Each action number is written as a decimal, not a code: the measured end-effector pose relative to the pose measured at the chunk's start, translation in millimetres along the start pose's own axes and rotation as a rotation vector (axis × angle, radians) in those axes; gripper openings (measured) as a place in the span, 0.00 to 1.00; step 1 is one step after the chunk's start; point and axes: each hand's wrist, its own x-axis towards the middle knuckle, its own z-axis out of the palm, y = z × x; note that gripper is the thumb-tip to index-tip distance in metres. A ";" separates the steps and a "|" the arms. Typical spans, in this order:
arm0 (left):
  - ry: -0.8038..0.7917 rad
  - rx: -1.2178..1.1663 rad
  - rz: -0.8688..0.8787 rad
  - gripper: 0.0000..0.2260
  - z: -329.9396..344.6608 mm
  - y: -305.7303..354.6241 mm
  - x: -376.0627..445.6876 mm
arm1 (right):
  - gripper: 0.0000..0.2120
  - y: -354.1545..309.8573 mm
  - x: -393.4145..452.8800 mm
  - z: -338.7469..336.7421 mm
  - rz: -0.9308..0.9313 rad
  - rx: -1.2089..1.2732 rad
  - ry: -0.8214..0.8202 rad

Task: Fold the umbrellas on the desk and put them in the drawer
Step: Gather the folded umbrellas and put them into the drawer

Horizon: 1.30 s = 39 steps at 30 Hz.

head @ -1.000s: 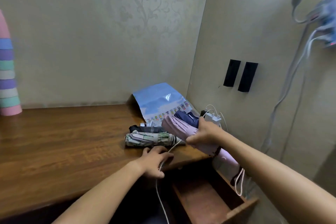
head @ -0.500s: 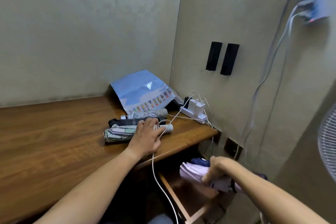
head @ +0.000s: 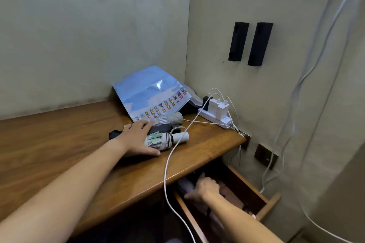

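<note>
three folded umbrellas [head: 156, 134] on desk, two black wall blocks [head: 249, 44], two white chargers [head: 218, 107]

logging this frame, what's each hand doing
Left hand: open, resting on the umbrellas.
Right hand: in the drawer, grip cannot be told.

Green-white print umbrella [head: 158, 141], dark umbrella [head: 160, 128], blue flag-print bag [head: 150, 92], brown wood desk [head: 59, 134].

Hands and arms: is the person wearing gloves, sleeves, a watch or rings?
No gloves: the left hand and right hand are bare. Both forearms are bare too, with no sleeve showing as far up as the picture reaches. No watch, bracelet or ring can be seen. The right hand is in shadow, so small details there are hard to tell.
</note>
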 end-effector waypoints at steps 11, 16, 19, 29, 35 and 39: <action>-0.004 0.044 -0.075 0.58 -0.5 7.4 -6.6 | 0.54 7.4 9.7 12.9 -0.114 0.155 -0.265; 0.016 0.020 -0.027 0.47 -3.4 22.4 -18.4 | 0.29 32.4 -12.1 -24.1 -0.165 -0.033 -0.023; -0.068 -0.007 -0.029 0.45 -10.5 31.8 -28.3 | 0.14 52.2 -31.9 -52.4 -0.154 -0.063 0.279; -0.305 0.008 -0.222 0.63 -39.6 33.2 -79.6 | 0.07 16.9 -88.7 -139.1 -0.724 0.078 0.731; -0.031 0.095 -0.160 0.53 -28.9 27.3 -105.0 | 0.44 -68.6 -99.8 -145.8 -1.032 -0.109 0.489; 0.266 0.193 0.034 0.52 -35.9 5.1 -117.5 | 0.60 -111.5 -100.1 -132.4 -0.999 -0.358 0.614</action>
